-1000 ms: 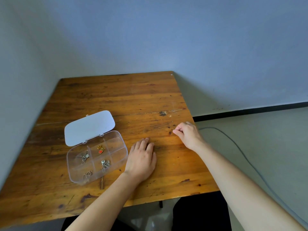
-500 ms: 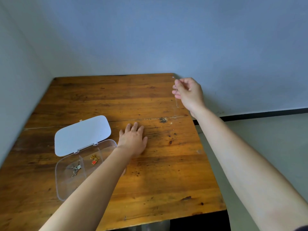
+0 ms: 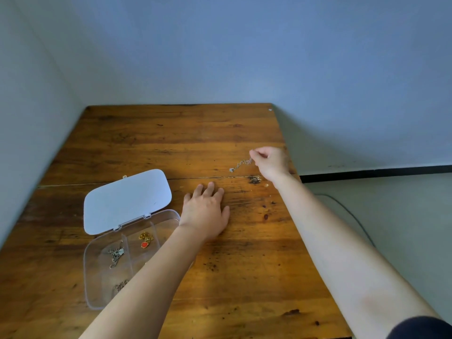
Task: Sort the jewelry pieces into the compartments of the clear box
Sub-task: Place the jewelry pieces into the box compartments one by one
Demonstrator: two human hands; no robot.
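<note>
The clear box (image 3: 91, 272) lies open at the table's front left, its white lid (image 3: 126, 199) folded back. Inside, a gold piece with a red charm (image 3: 145, 241) fills one compartment, a silver piece (image 3: 116, 254) another, and a third piece (image 3: 120, 286) sits nearer me. My left forearm hides the box's right part. My left hand (image 3: 206, 211) rests flat on the wood right of the box, fingers apart. My right hand (image 3: 270, 162) pinches a thin silver chain (image 3: 240, 165) that trails left, its end close to the tabletop.
The wooden table (image 3: 171, 143) stands in a corner, walls behind and to the left. Its right edge drops to a pale floor where a thin cable (image 3: 352, 216) runs. A dark knot (image 3: 254, 179) marks the wood near my right wrist.
My right hand has come down from the raised position toward the table with the chain, which now hangs sideways. My left hand has stayed flat beside the box.
</note>
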